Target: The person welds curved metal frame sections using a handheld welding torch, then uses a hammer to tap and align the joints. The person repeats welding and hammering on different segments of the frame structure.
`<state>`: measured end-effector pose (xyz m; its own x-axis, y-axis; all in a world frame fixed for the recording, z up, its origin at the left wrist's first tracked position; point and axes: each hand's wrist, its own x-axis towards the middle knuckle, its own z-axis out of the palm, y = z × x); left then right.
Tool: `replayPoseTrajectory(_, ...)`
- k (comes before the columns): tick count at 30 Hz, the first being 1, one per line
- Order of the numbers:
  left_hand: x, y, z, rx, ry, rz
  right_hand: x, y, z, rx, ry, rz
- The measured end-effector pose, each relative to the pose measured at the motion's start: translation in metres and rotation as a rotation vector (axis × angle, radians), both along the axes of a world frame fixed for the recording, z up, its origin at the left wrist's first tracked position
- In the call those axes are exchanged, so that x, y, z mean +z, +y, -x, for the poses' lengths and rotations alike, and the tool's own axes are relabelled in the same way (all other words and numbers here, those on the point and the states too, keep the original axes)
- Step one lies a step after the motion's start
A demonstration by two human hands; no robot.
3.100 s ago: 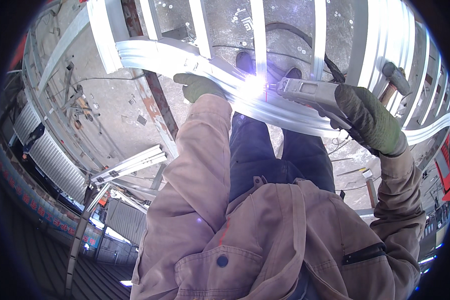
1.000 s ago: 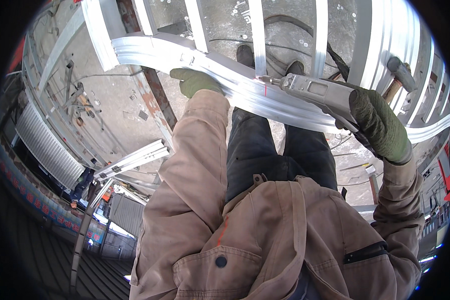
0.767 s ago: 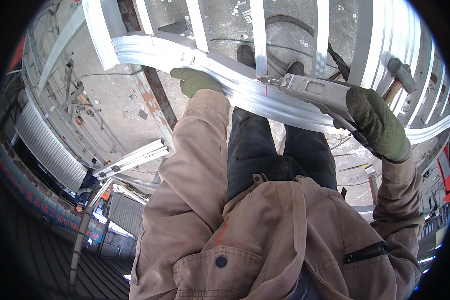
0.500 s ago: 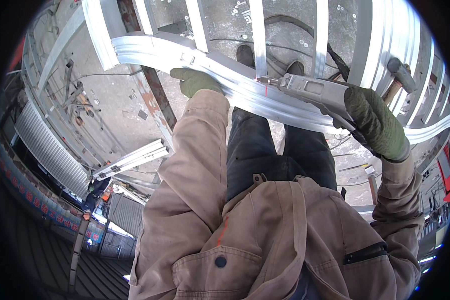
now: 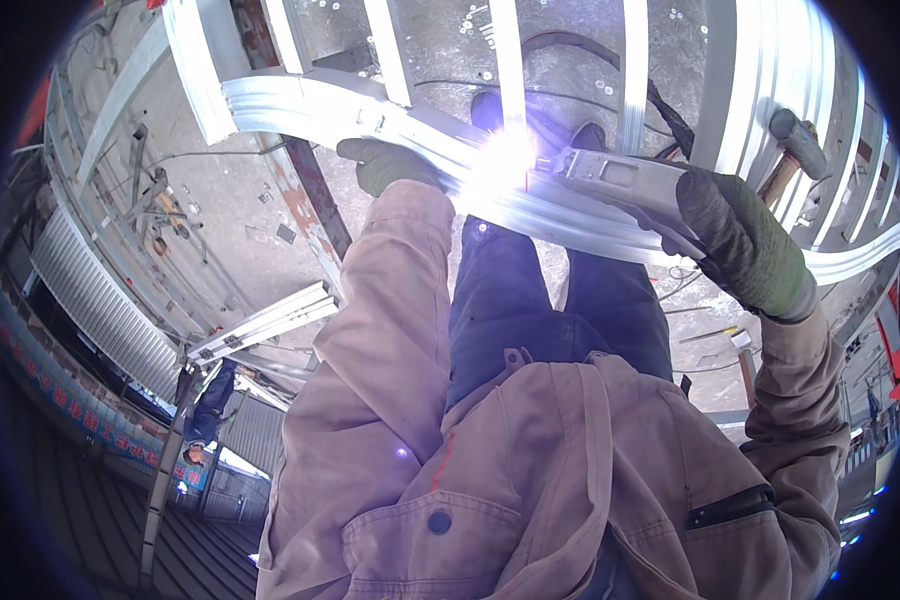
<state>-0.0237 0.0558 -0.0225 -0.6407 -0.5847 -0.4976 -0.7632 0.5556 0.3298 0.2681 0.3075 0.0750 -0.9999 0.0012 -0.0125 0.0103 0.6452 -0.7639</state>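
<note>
A curved, ribbed silver metal rail (image 5: 300, 100) runs across the view in front of me. My left hand (image 5: 385, 165), in a green work glove, grips the rail near its middle. My right hand (image 5: 745, 245), also in a green glove, is closed around a grey welding torch (image 5: 620, 180). The torch tip meets the rail where a bright white arc (image 5: 505, 155) flares, just right of my left hand. Tan jacket sleeves cover both my forearms.
Upright silver bars (image 5: 630, 60) rise behind the rail. A hammer (image 5: 795, 135) rests among the bars at the right. Below lie a concrete floor, a stack of metal profiles (image 5: 265, 325), corrugated sheets (image 5: 100, 300) and another person (image 5: 205, 410) at lower left.
A bright welding arc now burns at the torch tip on the rail; half a second and one second ago there was no flare. Both hands stay in place.
</note>
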Motion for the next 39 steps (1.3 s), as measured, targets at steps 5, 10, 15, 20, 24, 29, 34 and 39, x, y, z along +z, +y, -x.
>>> replayPoseTrajectory(5, -0.002, -0.004, -0.004, -0.127, -0.009, 0.007, -0.001, -0.001, -0.004, -0.012, -0.044, 0.001)
replayPoseTrajectory(10, -0.007, -0.01, -0.003, -0.166, -0.024, 0.046, 0.005, 0.003, -0.004, 0.028, -0.043, -0.049)
replayPoseTrajectory(15, 0.004, -0.003, -0.001, 0.004, -0.052, -0.116, 0.004, 0.006, -0.013, 0.034, -0.059, -0.068)
replayPoseTrajectory(20, -0.008, -0.011, -0.004, -0.076, 0.018, -0.026, 0.006, 0.007, -0.01, 0.024, -0.023, 0.018)
replayPoseTrajectory(24, -0.01, -0.012, -0.005, -0.209, -0.035, 0.076, 0.009, 0.008, -0.014, 0.008, -0.077, 0.098)
replayPoseTrajectory(29, 0.005, -0.004, 0.0, -0.078, -0.076, -0.074, 0.009, 0.01, -0.02, 0.012, -0.078, 0.045)
replayPoseTrajectory(34, -0.018, -0.022, 0.002, -0.107, -0.069, -0.067, 0.013, 0.014, -0.027, 0.012, -0.041, -0.068)
replayPoseTrajectory(39, -0.023, -0.021, 0.0, -0.327, -0.11, 0.15, 0.009, 0.029, -0.053, 0.032, -0.023, -0.122)
